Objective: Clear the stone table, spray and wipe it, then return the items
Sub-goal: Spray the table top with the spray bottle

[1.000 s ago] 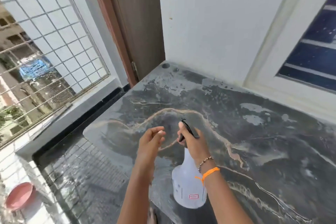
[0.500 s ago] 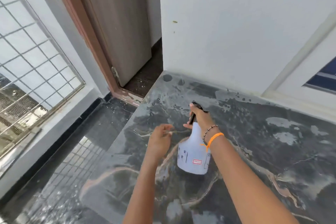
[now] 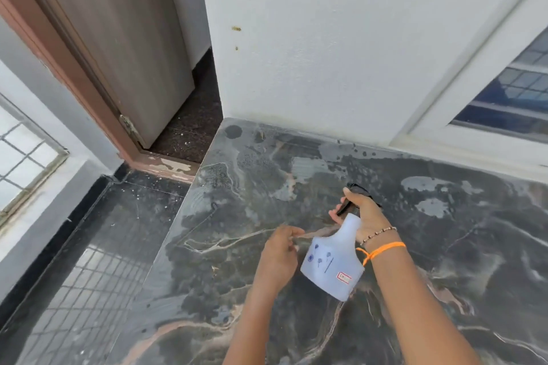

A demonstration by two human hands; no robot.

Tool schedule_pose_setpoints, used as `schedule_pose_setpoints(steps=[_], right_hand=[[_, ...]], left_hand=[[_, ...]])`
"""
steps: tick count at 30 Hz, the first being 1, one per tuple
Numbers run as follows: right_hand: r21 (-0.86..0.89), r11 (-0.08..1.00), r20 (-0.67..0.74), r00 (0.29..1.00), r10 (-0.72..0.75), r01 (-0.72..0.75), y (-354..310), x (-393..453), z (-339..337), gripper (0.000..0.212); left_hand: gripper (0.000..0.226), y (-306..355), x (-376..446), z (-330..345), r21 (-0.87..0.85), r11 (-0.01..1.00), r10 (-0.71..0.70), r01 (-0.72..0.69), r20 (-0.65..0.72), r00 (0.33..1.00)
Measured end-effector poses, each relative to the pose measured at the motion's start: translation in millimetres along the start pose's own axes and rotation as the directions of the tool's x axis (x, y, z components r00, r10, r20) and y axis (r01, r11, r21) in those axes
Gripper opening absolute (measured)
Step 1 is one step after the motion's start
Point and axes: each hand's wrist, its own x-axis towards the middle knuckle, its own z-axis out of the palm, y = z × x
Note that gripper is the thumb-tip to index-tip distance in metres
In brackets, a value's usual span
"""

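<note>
The dark veined stone table point(image 3: 444, 246) fills the lower right, its surface patchy with wet marks. My right hand point(image 3: 360, 210) grips the black trigger head of a white spray bottle point(image 3: 333, 261) and holds it tilted above the table, nozzle toward the far left corner. My left hand point(image 3: 280, 249) hovers just left of the bottle with fingers loosely curled; it holds nothing that I can make out.
A white wall point(image 3: 326, 38) runs along the table's back edge, with a window point(image 3: 510, 98) at the right. A brown door point(image 3: 118, 38) stands ajar at the left. Dark floor tiles point(image 3: 89, 261) lie below the table's left edge, beside a grilled window point(image 3: 20, 154).
The view has swung right and closer to the wall. My right hand has carried the bottle toward the table's far left corner; my left hand stayed beside it and curled its fingers.
</note>
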Motion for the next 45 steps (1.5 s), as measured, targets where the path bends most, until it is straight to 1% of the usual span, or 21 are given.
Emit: schedule_pose_setpoints(steps=[2, 4, 5, 8, 10, 14, 16, 18, 19, 21, 23, 25, 27, 29, 32, 34, 37, 40, 42, 43, 45], right_hand=[[-0.027, 1.0, -0.056, 0.998, -0.013, 0.012, -10, 2, -15, 0.029], [-0.044, 0.999, -0.049, 0.999, -0.005, 0.003, -18, -2, -26, 0.028], [-0.011, 1.0, -0.049, 0.999, 0.002, -0.003, -22, -5, -33, 0.026], [0.161, 0.987, -0.038, 0.999, -0.007, 0.013, -30, -17, -63, 0.022], [0.178, 0.983, -0.053, 0.998, -0.034, 0.043, -36, -27, -88, 0.022], [0.265, 0.957, -0.16, 0.984, -0.077, 0.118, -51, -44, -146, 0.025], [0.234, 0.963, -0.232, 0.97, -0.079, 0.134, -62, -47, -173, 0.026], [0.192, 0.975, -0.24, 0.969, -0.064, 0.112, -70, -51, -199, 0.024], [0.198, 0.975, -0.223, 0.973, -0.052, 0.098, -74, -54, -213, 0.023], [0.287, 0.954, -0.19, 0.981, -0.036, 0.09, -81, -60, -239, 0.02], [0.358, 0.927, -0.172, 0.984, -0.054, 0.113, -90, -66, -268, 0.02], [0.373, 0.915, -0.186, 0.979, -0.085, 0.15, -100, -69, -299, 0.02], [0.367, 0.914, -0.197, 0.975, -0.104, 0.172, -114, -72, -329, 0.021], [0.346, 0.922, -0.216, 0.971, -0.099, 0.171, -130, -72, -353, 0.025], [0.364, 0.914, -0.285, 0.956, -0.073, 0.178, -147, -67, -380, 0.026], [0.37, 0.911, -0.302, 0.951, -0.064, 0.179, -151, -64, -394, 0.026], [0.396, 0.908, -0.23, 0.972, -0.047, 0.137, -148, -69, -400, 0.023], [0.426, 0.901, -0.13, 0.991, -0.03, 0.084, -130, -82, -385, 0.021], [0.389, 0.921, -0.079, 0.997, -0.001, 0.032, -110, -91, -368, 0.02], [0.343, 0.939, -0.04, 0.999, 0.015, 0.0, -96, -96, -354, 0.019], [0.256, 0.966, 0.019, 0.999, 0.028, -0.032, -73, -105, -333, 0.02]], left_hand=[[0.037, 4, 0, 14, -0.002, 1.0, 0.01, -0.01, 0.007, 1.0], [0.035, 11, -3, 25, 0.006, 1.0, 0.023, -0.023, 0.023, 0.999], [0.034, 14, -4, 30, 0.001, 0.999, 0.037, -0.038, 0.034, 0.999], [0.036, 29, -8, 48, 0.01, 0.996, 0.087, -0.088, 0.085, 0.993], [0.037, 37, -10, 62, 0.02, 0.994, 0.107, -0.111, 0.132, 0.985], [0.035, 51, -15, 102, 0.07, 0.989, 0.108, -0.127, 0.234, 0.966], [0.035, 58, -20, 127, 0.125, 0.977, 0.137, -0.174, 0.264, 0.955], [0.037, 66, -28, 149, 0.224, 0.946, 0.168, -0.237, 0.287, 0.943], [0.04, 71, -33, 162, 0.285, 0.922, 0.177, -0.262, 0.292, 0.94], [0.053, 80, -43, 184, 0.403, 0.871, 0.164, -0.28, 0.298, 0.94], [0.069, 89, -52, 207, 0.517, 0.82, 0.088, -0.247, 0.312, 0.946], [0.085, 94, -58, 228, 0.616, 0.762, -0.016, -0.199, 0.325, 0.946], [0.094, 97, -64, 247, 0.664, 0.732, -0.079, -0.154, 0.306, 0.949], [0.101, 99, -70, 262, 0.714, 0.69, -0.108, -0.119, 0.264, 0.959], [0.109, 93, -75, 274, 0.767, 0.635, -0.086, -0.088, 0.184, 0.979], [0.112, 89, -75, 277, 0.769, 0.635, -0.057, -0.078, 0.147, 0.987], [0.111, 89, -75, 277, 0.758, 0.648, -0.041, -0.07, 0.127, 0.991], [0.11, 88, -78, 276, 0.711, 0.698, -0.007, -0.083, 0.123, 0.992], [0.109, 83, -86, 273, 0.662, 0.742, 0.044, -0.107, 0.111, 0.993], [0.108, 78, -94, 266, 0.636, 0.765, 0.056, -0.099, 0.087, 0.995], [0.105, 71, -105, 260, 0.61, 0.79, 0.044, -0.067, 0.054, 0.998]])
